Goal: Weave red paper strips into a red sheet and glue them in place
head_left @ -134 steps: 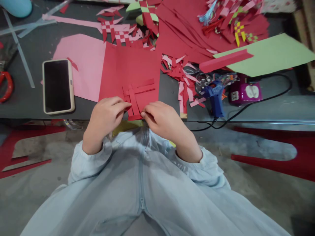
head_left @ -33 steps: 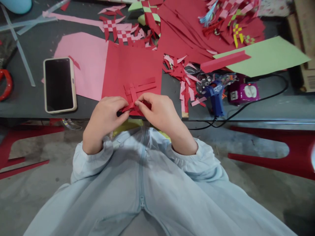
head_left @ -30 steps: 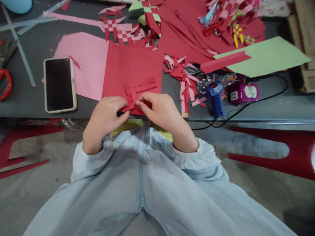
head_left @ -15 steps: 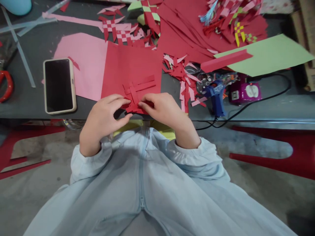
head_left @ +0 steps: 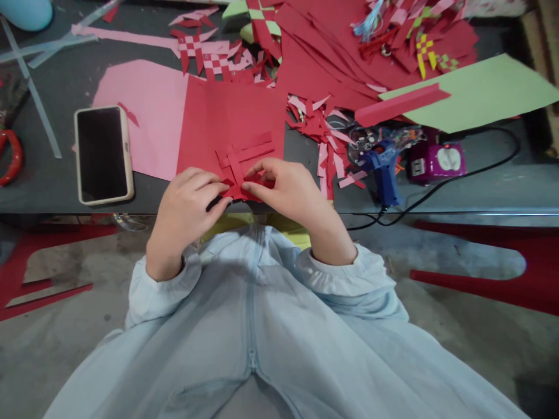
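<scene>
Several red paper strips [head_left: 236, 166] cross one another near the table's front edge, partly woven, on a sheet of red paper [head_left: 236, 110]. My left hand [head_left: 187, 201] pinches the left side of the strips, thumb below and fingers above. From the right, my right hand [head_left: 283, 186] grips the strips between thumb and curled fingers, close to the left fingertips. The ends under my fingers are hidden. Pink paper [head_left: 140, 116] lies left of the red sheet.
A phone [head_left: 103, 154] lies on the left, with red-handled scissors [head_left: 12, 157] beyond it. To the right are a blue glue gun [head_left: 384, 171], its cable, a purple box [head_left: 439, 160] and green paper [head_left: 480, 93]. Cut strips [head_left: 325, 131] and woven pieces [head_left: 213, 58] are heaped behind.
My left thumb has moved up against the strips, closing its gap to the fingers. My right fingers have shifted slightly on the strips. The camera view has moved a little.
</scene>
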Demonstrator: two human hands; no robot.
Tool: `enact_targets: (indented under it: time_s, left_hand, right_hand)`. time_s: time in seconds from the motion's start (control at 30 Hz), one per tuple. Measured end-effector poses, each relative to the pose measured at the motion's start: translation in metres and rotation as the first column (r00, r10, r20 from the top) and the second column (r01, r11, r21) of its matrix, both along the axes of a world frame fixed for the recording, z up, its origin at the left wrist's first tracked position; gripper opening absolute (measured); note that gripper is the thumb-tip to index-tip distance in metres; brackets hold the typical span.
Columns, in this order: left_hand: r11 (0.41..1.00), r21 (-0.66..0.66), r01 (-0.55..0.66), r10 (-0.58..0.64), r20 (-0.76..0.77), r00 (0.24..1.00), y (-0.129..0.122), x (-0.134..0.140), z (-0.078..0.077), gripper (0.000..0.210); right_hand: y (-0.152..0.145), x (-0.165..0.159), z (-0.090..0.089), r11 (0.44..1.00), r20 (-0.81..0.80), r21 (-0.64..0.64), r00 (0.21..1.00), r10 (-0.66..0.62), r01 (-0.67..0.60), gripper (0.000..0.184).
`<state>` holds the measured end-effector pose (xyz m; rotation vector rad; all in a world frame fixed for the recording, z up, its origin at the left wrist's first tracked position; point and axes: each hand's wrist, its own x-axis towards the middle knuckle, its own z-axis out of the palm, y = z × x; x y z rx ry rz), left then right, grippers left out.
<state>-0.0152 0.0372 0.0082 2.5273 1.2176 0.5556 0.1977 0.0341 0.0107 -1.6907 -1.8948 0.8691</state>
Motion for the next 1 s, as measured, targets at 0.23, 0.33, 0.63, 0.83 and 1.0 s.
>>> enact_targets:
  time_s: [0.23,0.33,0.63,0.83,1.0]
  left_hand:
    - [0.999,0.036,0.0,0.002,-0.044,0.999,-0.003,0.0,0.0,0.026]
    - [0.999,0.043,-0.004,0.005,-0.026,1.0,-0.004,0.001,-0.001,0.028]
    - [0.997,0.071,-0.014,0.014,-0.003,1.0,-0.005,0.001,-0.004,0.026]
    - [0.996,0.088,0.003,-0.001,-0.025,1.0,-0.006,0.002,-0.005,0.026]
    - [0.994,0.111,0.019,-0.015,-0.037,0.999,-0.006,0.001,-0.004,0.026]
  right_hand:
    - [-0.006,0.007,-0.003,0.997,-0.202,-0.053,0.977,-0.073,0.063,0.038]
    - [-0.007,0.009,-0.007,0.996,-0.216,-0.033,0.972,-0.092,0.087,0.038]
    - [-0.006,0.007,-0.007,0.991,-0.198,0.025,0.972,-0.125,0.133,0.05]
    - [0.0,0.003,-0.004,0.99,-0.107,0.085,0.989,-0.104,0.113,0.054]
    - [0.009,0.0,0.003,0.993,-0.074,0.07,0.993,-0.088,0.093,0.053]
